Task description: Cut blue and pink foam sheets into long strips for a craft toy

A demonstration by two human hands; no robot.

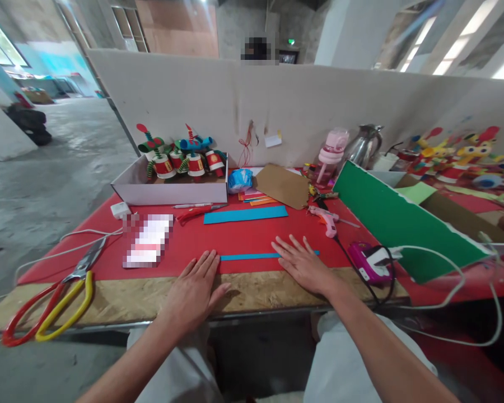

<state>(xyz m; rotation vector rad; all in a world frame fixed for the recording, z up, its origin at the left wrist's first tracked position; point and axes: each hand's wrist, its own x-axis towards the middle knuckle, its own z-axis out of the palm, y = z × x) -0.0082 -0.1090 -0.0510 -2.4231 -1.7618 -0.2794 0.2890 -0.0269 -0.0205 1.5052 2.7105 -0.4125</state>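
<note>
A narrow blue paper strip point(250, 257) runs left-to-right across the red table cover point(243, 236), passing under the spread, ungrasping right hand point(306, 266), its visible left end beside the flat, empty left hand point(195, 285).

Bare forearms point(372, 338) and wrists point(331, 286), with pale grey-white, softly creased legwear point(340, 364) below
</note>
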